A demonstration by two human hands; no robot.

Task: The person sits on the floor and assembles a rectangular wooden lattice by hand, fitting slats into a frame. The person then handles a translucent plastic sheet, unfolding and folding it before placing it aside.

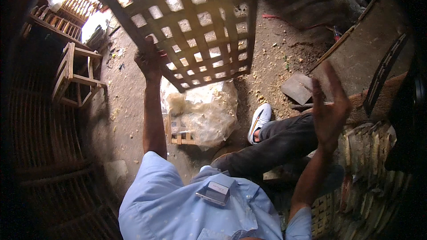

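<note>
Being held up by the left hand [148, 60], a woven lattice panel [188, 14] is tilted above a plastic bag [218, 122] at the upper middle of the view. The panel's left edge is gripped between the fingers and palm, though the far fingertips are hidden behind the strips. Square gaps are left between its crossing strips, and it is bordered by a darker rim. The right hand [331, 118] is raised well apart from the panel, with its fingers spread; at least 2 of them are seen pointing upward.

Beneath the panel, a clear, crumpled bag is shown bulging with pale, loose matter [178, 104], the kind of which cannot be told. Its near side is set against a slatted wooden crate [182, 141]; whether the bag is seated inside or draped over it cannot be made out. Pale crumbs [267, 80] are scattered over the floor [122, 120] to the right. A flat grey plate [297, 87] is seen beyond the white shoe [261, 118]. At the left, 1 wooden stool [86, 80] is placed, and a small white bag [55, 3], its contents hidden, is seen farther back.
</note>
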